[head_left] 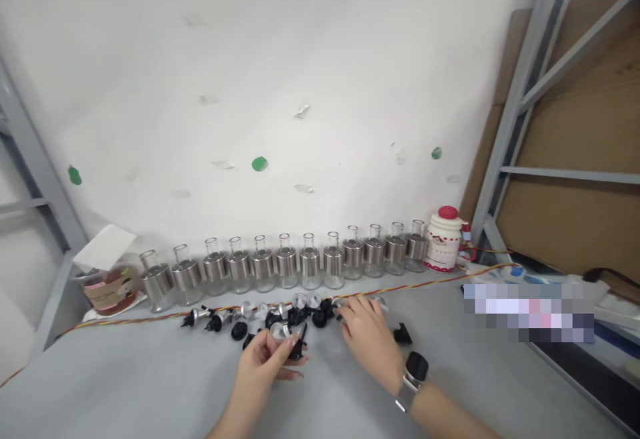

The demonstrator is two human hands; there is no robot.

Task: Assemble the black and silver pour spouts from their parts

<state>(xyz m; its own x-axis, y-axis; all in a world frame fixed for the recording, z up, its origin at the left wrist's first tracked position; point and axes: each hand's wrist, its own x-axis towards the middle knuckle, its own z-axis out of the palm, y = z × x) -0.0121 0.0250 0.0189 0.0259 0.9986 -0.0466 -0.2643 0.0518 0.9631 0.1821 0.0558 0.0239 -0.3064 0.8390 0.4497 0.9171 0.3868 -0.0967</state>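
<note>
My left hand (267, 362) pinches a black plastic pourer cap (299, 349) with a thin upright part, just above the grey table. To its right, my right hand (365, 332) reaches down to the far part of the table, fingers curled at the edge of a pile of pourer parts. Something dark shows at its fingertips, mostly covered by the fingers. The pile holds black caps (239, 331) and clear-and-silver pourer pieces (299, 301), several of each. A loose black piece (403, 334) lies right of my right hand.
Behind the pile stands a row of several glass bottles with steel sleeves (310, 262). A white-and-red jar (444, 242) ends the row at right; a labelled tub (111, 289) stands left. A twisted red-yellow wire (400, 287) crosses the table (150, 379).
</note>
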